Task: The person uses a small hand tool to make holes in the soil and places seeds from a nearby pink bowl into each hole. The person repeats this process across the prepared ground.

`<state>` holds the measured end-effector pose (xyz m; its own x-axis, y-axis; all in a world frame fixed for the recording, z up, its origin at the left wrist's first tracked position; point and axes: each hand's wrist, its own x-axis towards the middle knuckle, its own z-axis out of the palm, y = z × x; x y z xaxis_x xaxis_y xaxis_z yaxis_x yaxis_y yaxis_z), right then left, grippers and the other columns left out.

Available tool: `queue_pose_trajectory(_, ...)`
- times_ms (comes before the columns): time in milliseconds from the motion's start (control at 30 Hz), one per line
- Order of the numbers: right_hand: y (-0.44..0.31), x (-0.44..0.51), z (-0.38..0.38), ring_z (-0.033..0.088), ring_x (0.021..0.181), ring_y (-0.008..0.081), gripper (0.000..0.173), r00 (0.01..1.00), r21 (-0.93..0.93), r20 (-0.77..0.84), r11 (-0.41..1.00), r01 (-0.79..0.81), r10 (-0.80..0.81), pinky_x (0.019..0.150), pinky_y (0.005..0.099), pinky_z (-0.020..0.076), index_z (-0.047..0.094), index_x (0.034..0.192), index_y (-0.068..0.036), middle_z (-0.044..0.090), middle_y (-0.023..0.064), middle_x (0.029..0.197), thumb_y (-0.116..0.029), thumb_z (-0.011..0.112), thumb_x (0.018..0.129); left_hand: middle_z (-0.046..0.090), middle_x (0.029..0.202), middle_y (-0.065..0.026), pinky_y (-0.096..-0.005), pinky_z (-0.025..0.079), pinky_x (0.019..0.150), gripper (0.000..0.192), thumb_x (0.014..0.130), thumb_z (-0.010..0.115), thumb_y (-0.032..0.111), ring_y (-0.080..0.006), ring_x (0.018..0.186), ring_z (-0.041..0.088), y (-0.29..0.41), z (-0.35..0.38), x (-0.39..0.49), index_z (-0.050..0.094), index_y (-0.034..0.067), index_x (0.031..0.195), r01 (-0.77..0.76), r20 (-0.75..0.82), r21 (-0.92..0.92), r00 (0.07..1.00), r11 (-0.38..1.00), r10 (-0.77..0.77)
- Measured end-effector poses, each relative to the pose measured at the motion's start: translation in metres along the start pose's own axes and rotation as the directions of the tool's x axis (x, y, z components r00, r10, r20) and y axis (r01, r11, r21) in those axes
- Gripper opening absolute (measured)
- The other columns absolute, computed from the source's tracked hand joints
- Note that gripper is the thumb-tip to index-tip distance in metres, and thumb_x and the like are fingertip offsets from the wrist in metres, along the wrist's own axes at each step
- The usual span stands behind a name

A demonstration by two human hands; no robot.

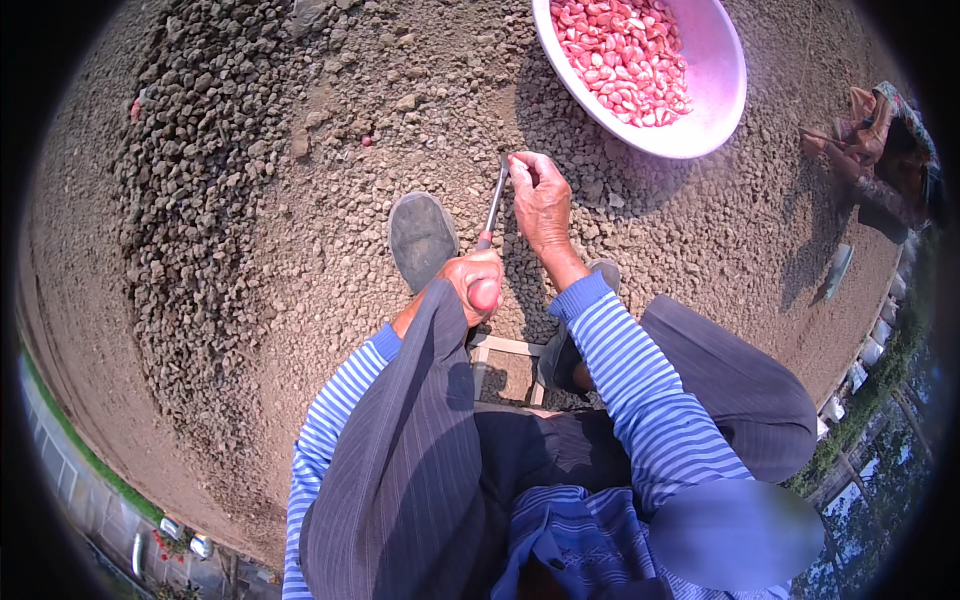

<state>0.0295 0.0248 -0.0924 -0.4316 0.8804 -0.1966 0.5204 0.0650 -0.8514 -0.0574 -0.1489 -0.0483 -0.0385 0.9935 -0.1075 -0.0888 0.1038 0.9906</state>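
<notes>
My left hand (476, 277) is closed around the red-and-dark handle of a small hand digging tool (494, 201). Its slim metal shaft slants away from me, and the narrow tip is down near the soil. Right beside that tip, my right hand (543, 204) pinches a small red piece, apparently a garlic clove (511, 160), mostly hidden by thumb and forefinger. Beyond the right hand stands a pale plastic basin (716, 90), pinkish in the light. Many pink-coated garlic cloves (619, 64) lie heaped in it.
Cloddy dry soil (337, 225) spreads all around, with a darker band of clods (202, 187) at left. A lone red clove (366, 140) lies on it. My shoe (422, 236) and a low stool frame (514, 345) are close by. Another person (892, 157) crouches at far right.
</notes>
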Motion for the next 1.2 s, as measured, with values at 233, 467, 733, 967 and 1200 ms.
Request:
queue_pose_trajectory(233,0.005,0.028,-0.024,0.070,0.088,0.0415,0.018,0.985,-0.427,0.156,0.904,-0.001,0.075,0.079,0.0492,0.0544,0.071,0.095,-0.001,0.071,0.0232,0.088,-0.019,0.068,0.093,0.050,0.078,-0.0057,-0.0330,0.046,0.074,0.019,0.074,0.072,-0.004,-0.0209,0.075,0.053,0.006,-0.002,0.004,0.054,0.002,0.076,0.008,-0.015,-0.004,1.000,1.000,-0.008)
queue_pose_trajectory(467,-0.004,0.034,-0.015,0.071,0.088,0.0403,0.018,0.962,-0.612,0.221,0.791,0.008,0.161,0.079,0.0493,0.0565,0.072,0.091,-0.006,0.073,0.0206,0.088,-0.023,0.069,0.090,0.050,0.078,-0.0053,-0.0322,0.046,0.074,0.018,0.075,0.072,-0.003,-0.0196,0.076,0.053,0.013,-0.005,0.012,0.055,0.002,0.077,0.056,-0.077,-0.067,0.995,0.996,-0.061)
queue_pose_trajectory(733,0.021,0.046,0.007,0.071,0.080,0.0382,0.014,0.967,-0.641,0.224,0.729,0.241,-0.123,0.072,0.0506,0.0566,0.064,0.087,-0.005,0.071,0.0160,0.084,-0.019,0.068,0.086,0.057,0.076,-0.0017,-0.0341,0.043,0.091,0.022,0.079,0.072,0.000,-0.0130,0.072,0.052,0.050,-0.035,0.034,0.051,0.005,0.073,0.245,-0.124,-0.232,0.953,0.941,-0.278)
queue_pose_trajectory(967,0.030,0.053,0.009,0.071,0.080,0.0388,0.014,0.968,-0.649,0.233,0.725,0.230,-0.099,0.071,0.0511,0.0565,0.063,0.087,-0.006,0.071,0.0163,0.087,-0.020,0.061,0.090,0.059,0.074,-0.0046,-0.0503,0.031,0.119,0.032,0.076,0.074,0.008,-0.0163,0.069,0.054,0.110,-0.051,0.018,0.045,0.008,0.062,0.201,-0.091,-0.142,0.972,0.969,-0.215)
queue_pose_trajectory(1200,0.030,0.065,0.003,0.071,0.079,0.0359,0.021,0.904,-0.668,0.393,0.624,0.406,-0.167,0.068,0.0483,0.0563,0.065,0.088,-0.008,0.071,0.0143,0.087,-0.028,0.069,0.091,0.061,0.077,-0.0064,-0.0514,0.033,0.117,0.030,0.072,0.072,0.001,-0.0208,0.068,0.058,0.127,-0.063,-0.028,0.044,0.007,0.064,0.124,-0.147,-0.092,0.980,0.988,-0.137)
